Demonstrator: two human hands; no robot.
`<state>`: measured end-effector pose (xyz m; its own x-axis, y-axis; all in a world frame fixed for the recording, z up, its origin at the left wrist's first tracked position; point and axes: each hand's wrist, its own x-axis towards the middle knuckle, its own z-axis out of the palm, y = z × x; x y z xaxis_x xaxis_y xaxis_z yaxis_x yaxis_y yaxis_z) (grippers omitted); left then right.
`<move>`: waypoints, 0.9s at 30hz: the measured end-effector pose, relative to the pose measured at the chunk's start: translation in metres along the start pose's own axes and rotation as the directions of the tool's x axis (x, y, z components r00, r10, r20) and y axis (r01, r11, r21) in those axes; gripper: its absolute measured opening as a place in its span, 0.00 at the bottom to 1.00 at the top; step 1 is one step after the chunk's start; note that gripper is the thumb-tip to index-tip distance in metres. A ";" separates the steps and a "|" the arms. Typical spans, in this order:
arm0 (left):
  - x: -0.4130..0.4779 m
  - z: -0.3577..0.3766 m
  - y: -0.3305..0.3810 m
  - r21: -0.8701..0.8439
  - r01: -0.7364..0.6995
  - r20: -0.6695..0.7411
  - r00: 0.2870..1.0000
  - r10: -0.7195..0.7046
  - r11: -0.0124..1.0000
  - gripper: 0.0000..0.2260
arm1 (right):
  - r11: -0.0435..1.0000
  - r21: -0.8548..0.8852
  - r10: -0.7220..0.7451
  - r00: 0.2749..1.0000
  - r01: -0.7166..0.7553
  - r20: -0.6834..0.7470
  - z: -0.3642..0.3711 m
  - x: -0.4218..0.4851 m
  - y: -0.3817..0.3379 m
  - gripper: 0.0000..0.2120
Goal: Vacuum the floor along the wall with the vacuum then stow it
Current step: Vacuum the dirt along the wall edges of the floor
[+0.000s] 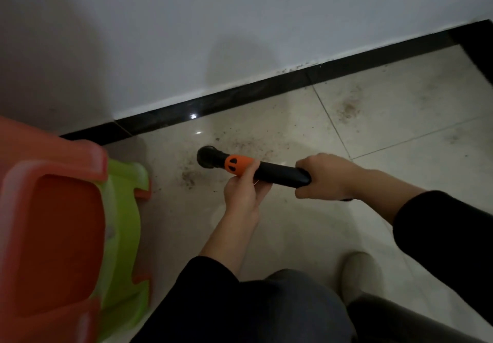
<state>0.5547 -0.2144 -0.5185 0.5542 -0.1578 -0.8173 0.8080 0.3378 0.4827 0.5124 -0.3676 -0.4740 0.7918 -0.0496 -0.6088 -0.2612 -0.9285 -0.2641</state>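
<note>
A small black hand-held vacuum (277, 173) with an orange band lies nearly level just above the tiled floor, its round nozzle (207, 157) pointing left over a patch of dark crumbs (188, 178). My right hand (326, 176) grips its rear end. My left hand (244, 190) holds it from below, thumb on the orange band. More dirt (346, 109) is scattered on the tiles near the black skirting board (240, 94) under the white wall.
Stacked plastic stools, orange (50, 222) over green (122, 225), stand at the left, close to the nozzle. My knee (266, 310) and a light-coloured shoe (357, 276) are at the bottom. Tiled floor extends to the right along the wall.
</note>
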 end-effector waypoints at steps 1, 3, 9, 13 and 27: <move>-0.002 -0.009 0.004 -0.021 -0.003 -0.007 1.000 0.003 1.000 0.08 | 1.000 0.003 0.000 1.000 0.000 -0.012 0.004 -0.003 -0.002 0.10; -0.003 -0.027 0.010 -0.048 -0.018 -0.009 1.000 0.018 0.999 0.06 | 0.999 0.035 0.000 0.999 0.002 -0.050 0.011 -0.006 -0.007 0.10; -0.007 -0.063 0.019 -0.110 -0.042 -0.022 0.999 0.040 0.993 0.07 | 0.987 0.090 -0.123 0.987 0.133 -0.104 0.022 -0.008 -0.029 0.12; -0.010 -0.080 0.018 -0.136 -0.049 -0.038 0.998 0.044 0.989 0.07 | 0.978 0.063 -0.194 0.978 0.199 -0.078 0.027 -0.005 -0.038 0.12; -0.014 -0.119 0.012 -0.197 -0.060 -0.178 0.984 0.024 0.979 0.06 | 0.932 0.095 -0.353 0.935 0.349 0.030 0.044 0.015 -0.059 0.13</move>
<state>0.5325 -0.0980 -0.5386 0.5292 0.0181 -0.8483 0.7181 0.5230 0.4591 0.5160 -0.2974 -0.5004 0.8160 0.2924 -0.4987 -0.0199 -0.8479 -0.5297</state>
